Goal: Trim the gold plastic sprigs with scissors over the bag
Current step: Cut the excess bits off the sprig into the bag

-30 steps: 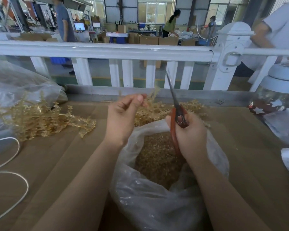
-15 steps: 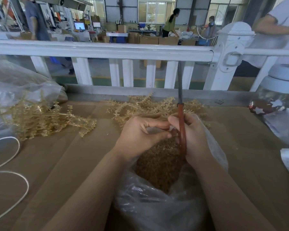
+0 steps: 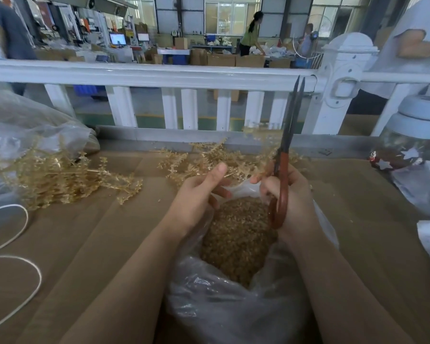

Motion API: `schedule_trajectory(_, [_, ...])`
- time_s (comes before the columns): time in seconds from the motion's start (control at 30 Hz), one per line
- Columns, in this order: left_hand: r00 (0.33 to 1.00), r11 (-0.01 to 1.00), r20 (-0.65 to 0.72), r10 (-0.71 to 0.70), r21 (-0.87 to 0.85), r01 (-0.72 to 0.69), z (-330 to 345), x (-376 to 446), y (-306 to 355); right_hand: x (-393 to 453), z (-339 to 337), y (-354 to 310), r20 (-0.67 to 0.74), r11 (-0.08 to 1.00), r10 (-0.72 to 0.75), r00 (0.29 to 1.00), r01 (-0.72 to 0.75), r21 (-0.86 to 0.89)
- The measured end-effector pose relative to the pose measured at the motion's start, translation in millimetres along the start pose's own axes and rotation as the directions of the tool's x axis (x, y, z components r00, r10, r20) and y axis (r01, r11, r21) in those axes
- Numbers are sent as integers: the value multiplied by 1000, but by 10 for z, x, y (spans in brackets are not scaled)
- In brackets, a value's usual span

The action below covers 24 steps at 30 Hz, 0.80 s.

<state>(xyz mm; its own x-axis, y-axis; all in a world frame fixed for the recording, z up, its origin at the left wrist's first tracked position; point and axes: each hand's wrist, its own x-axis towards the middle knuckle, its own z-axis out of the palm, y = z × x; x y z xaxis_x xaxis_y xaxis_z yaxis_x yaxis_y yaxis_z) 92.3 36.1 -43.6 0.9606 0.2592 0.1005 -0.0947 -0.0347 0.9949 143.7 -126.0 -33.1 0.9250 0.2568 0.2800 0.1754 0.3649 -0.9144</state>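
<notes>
The bag (image 3: pixel 233 306) sits at bottom centre of the frame, mouth open, full of gold trimmings. Loose sprigs (image 3: pixel 224 162) lie just beyond it at mid-frame, and a second heap (image 3: pixel 60 180) at left spills from another bag. My right hand (image 3: pixel 293 202) is curled round the red handles of the scissors (image 3: pixel 287 155), blades nearly together and pointing up toward the white rail. My left hand (image 3: pixel 196 197) hovers at the bag rim with fingers loosely curled; whether it pinches a sprig, I can't tell.

Risks: my left fingertips are close to the blades, so a hurried snip could nick them; a cut made past the rim drops bits on the table.

Versus half a second ago: my hands have parted, the left thumb has lifted, and the blades have tilted slightly right.
</notes>
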Motion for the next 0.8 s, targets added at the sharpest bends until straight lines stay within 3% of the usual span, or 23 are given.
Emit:
schedule_trajectory(0.13, [983,974,88,161,-175,-144,38,10,-81,-27,31,10,7,979,10,1000,-9,-202])
schedule_trajectory(0.23, [972,957,115,206,-229,-176,72,28,-89,-39,63,6,41,947,-7,999,20,-321])
schedule_trajectory(0.43, [927,899,68,368,-281,-336,105,43,-89,-42,58,20,130,922,-21,991,69,-380])
schedule_trajectory(0.5, [896,863,-31,444,-253,-436,115,23,-58,-35,67,49,120,931,-14,993,57,-362])
schedule_trajectory(0.57, [816,829,-179,549,-11,-560,93,20,-33,-22,64,74,86,936,-10,996,39,-350])
schedule_trajectory(0.63, [680,724,-255,687,317,-613,39,20,-11,-20,53,78,52,943,-5,999,22,-333])
schedule_trajectory(0.7, [535,550,-215,817,570,-611,-26,29,-15,-21,50,55,29,973,30,999,-23,-230])
schedule_trajectory(0.8, [377,296,-58,925,732,-614,-86,36,-22,-22,31,4,84,996,88,993,-87,-7])
